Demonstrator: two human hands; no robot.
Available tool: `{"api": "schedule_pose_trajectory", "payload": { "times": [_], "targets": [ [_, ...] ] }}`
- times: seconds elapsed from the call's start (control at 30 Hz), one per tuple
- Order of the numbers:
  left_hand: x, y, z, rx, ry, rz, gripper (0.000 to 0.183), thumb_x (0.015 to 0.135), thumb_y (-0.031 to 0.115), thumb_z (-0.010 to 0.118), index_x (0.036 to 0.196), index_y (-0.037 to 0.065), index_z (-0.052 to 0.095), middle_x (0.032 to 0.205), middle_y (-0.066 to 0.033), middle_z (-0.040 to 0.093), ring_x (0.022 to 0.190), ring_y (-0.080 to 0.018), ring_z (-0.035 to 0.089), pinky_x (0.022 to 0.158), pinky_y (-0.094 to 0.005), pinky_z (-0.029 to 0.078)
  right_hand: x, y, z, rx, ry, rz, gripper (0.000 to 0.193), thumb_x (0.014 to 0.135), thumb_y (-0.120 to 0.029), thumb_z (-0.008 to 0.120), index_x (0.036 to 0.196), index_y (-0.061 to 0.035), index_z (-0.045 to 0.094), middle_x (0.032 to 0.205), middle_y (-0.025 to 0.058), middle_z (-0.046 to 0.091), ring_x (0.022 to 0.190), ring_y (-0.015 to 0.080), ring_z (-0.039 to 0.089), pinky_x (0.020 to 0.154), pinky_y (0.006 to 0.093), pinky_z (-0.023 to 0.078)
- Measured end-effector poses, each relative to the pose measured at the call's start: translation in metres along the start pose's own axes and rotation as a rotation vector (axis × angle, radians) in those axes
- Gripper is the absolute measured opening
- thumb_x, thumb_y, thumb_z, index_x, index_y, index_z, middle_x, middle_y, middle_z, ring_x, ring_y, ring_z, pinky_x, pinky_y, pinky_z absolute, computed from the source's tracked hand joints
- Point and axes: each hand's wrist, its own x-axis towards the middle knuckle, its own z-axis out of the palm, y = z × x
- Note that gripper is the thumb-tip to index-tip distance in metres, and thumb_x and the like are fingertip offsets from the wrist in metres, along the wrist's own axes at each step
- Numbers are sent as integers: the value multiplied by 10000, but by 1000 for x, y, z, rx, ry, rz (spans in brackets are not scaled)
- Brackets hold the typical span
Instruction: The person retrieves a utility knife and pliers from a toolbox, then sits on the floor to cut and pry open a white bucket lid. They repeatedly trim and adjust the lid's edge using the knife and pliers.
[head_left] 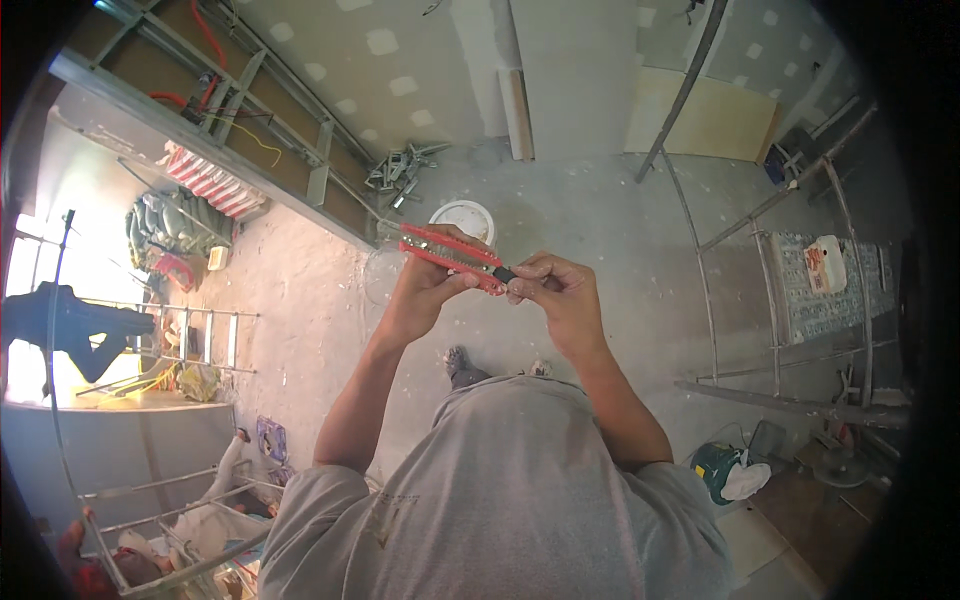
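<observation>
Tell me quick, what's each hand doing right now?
Left hand: closed around the body of the red utility knife.
Right hand: fingers pinched on the knife's black end.

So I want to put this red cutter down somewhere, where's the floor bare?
Bare floor lies ahead of both hands, between the white bucket and the metal frame at right. Another bare strip runs left of the bucket, beside the wall framing. Crowded: the scrap pile by the wall, and the lower left and lower right corners.
</observation>
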Motion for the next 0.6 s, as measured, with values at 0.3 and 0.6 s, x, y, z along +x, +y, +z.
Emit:
{"api": "schedule_pose_trajectory", "payload": {
  "times": [0.3,0.6],
  "targets": [
    [-2,-3,4,84,-5,-36,228,945,-44,642,1173,-43,631,1164,-85,588,1090,-199,656,971,-382,557,2,2,-13,46,-115,38,114,844,122,735,896,25,710,963,112,679,804,160,673,722,307,560],
    [-15,-11,19,-52,260,-54,233,1024,90,561,1173,-78,624,1101,-161,714,1012,-223,704,920,-397,577,-7,1,0,-98,-62,-105,130,874,97,733,980,26,713,1053,80,658,902,113,648,740,256,557]
  ]
}}
